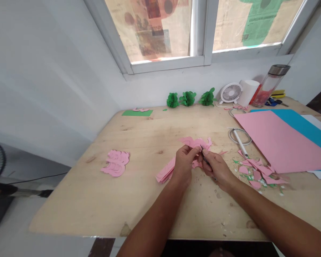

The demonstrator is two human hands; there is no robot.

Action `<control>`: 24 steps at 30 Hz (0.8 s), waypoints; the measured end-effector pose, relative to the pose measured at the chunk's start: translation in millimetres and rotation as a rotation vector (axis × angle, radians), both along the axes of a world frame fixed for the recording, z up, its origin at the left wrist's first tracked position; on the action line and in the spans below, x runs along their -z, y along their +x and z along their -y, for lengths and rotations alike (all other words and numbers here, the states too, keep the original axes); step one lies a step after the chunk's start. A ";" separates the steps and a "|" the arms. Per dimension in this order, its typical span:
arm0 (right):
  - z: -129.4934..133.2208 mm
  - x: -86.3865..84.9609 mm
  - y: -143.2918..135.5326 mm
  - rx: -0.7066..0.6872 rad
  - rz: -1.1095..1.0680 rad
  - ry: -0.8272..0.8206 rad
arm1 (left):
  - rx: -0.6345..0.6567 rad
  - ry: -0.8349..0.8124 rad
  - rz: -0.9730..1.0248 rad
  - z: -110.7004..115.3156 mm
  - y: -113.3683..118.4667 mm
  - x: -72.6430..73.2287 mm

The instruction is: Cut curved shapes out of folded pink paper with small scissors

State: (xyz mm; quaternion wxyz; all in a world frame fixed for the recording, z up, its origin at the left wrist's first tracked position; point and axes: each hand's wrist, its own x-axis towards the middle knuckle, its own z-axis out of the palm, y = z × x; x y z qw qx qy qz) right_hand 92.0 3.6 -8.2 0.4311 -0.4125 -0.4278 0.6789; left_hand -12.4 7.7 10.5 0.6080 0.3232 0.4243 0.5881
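Note:
Near the middle of the table, my left hand [185, 160] pinches a piece of pink paper [194, 142] with curved, cut edges. Close beside it, my right hand [216, 166] is closed around small dark scissors [205, 159], whose tips meet the paper. Folded pink strips [166, 171] lie on the table, partly behind my left wrist. Further left rests a cluster of cut pink shapes [115, 163] with scalloped edges.
Pink and green scraps [256, 173] and a white pen [240, 142] lie right of my hands, beside a large pink sheet [283, 142]. Along the wall stand green paper figures [187, 99], a small fan [230, 93] and a glass bottle [270, 85].

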 end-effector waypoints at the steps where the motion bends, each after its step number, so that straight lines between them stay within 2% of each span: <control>1: -0.2 0.1 0.0 0.001 0.000 0.005 | 0.000 0.002 0.001 0.1 -0.1 0.0; 24: -0.5 1.4 0.5 -0.001 0.010 -0.002 | -0.006 -0.010 -0.010 0.1 -0.3 0.8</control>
